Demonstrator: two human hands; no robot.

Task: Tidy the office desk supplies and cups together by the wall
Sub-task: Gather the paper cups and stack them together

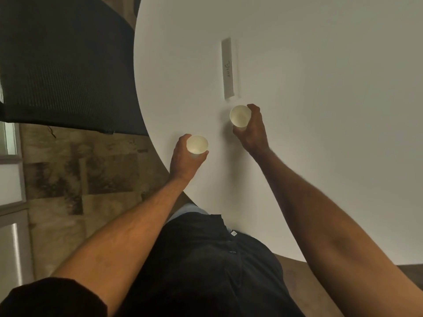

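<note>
Two small white paper cups stand upright over a round white table (320,110). My left hand (183,160) wraps around the left cup (196,144) near the table's left edge. My right hand (253,131) grips the right cup (239,115) farther in, just below a long grey name plate (229,68) with handwriting on it. Both cups look empty inside. Whether the cups touch the tabletop I cannot tell.
A dark mesh office chair (68,65) stands to the left of the table. Patterned carpet (80,168) and a glass partition (11,179) lie at the far left. My dark-clothed torso (206,259) is close to the table's near edge.
</note>
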